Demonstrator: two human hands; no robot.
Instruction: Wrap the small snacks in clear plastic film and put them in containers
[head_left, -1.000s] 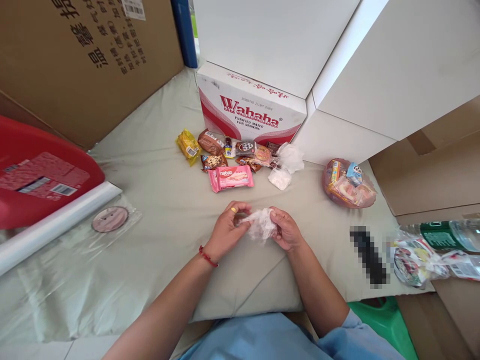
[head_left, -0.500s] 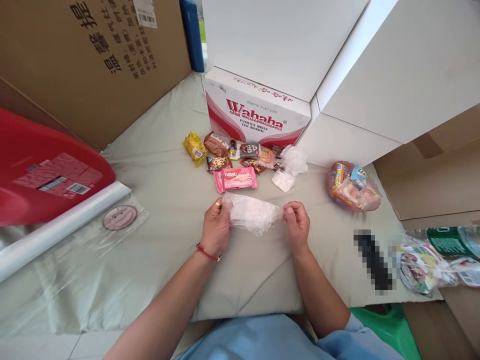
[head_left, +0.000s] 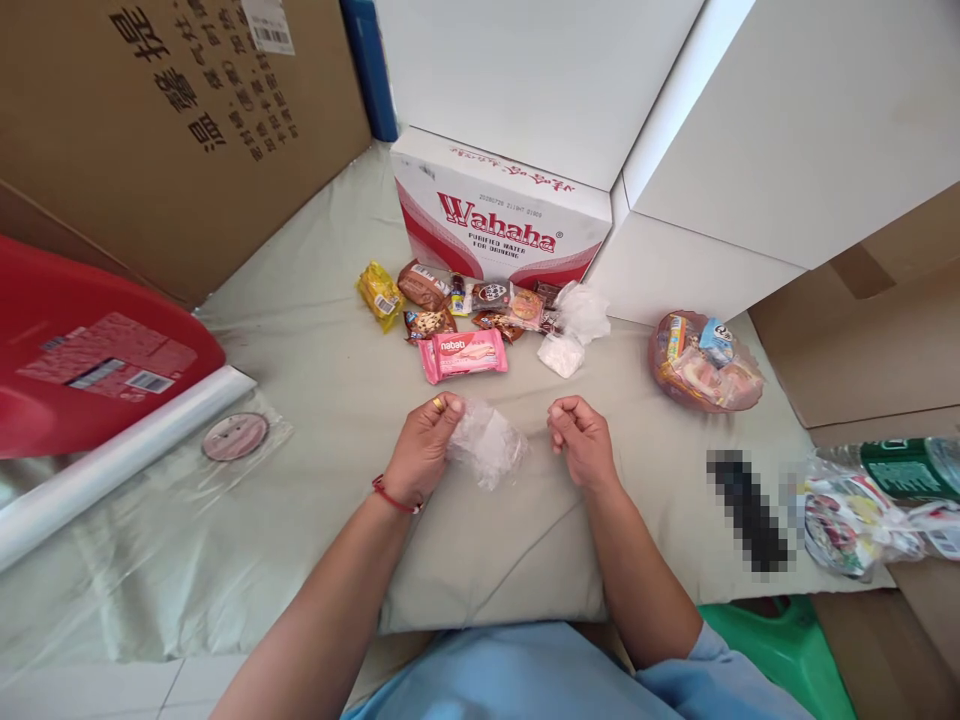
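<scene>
While my left hand (head_left: 424,450) pinches one edge of a crumpled plastic film (head_left: 489,447) between thumb and curled fingers, the rest of the sheet extends to the right in front of me, above the pale green cloth (head_left: 330,400). The film is thin and translucent, whiter where its layers overlap, with an irregular, wrinkled outline. My right hand (head_left: 581,440) is positioned just beyond the film's free end, apart from it, with fingers curled in and the thumb closed against them; I cannot tell whether anything thin lies between them.

Forward of the film, a glossy pink rectangular wafer pack (head_left: 465,355) lies flat. Behind it, smaller sealed wrappers form a loose cluster, with a crinkled yellow packet (head_left: 379,295) at the left end. At the right end sit a puffed wad of translucent plastic (head_left: 585,312) and a compact white bundle (head_left: 561,355). A printed white-and-red cardboard carton (head_left: 502,215) stands behind the cluster.

To the right, a translucent pink bowl (head_left: 701,402) holds wrapped items. To the left, a smooth, cylindrical plastic roll (head_left: 127,460) lies diagonally beside a rounded red container (head_left: 112,300).
</scene>
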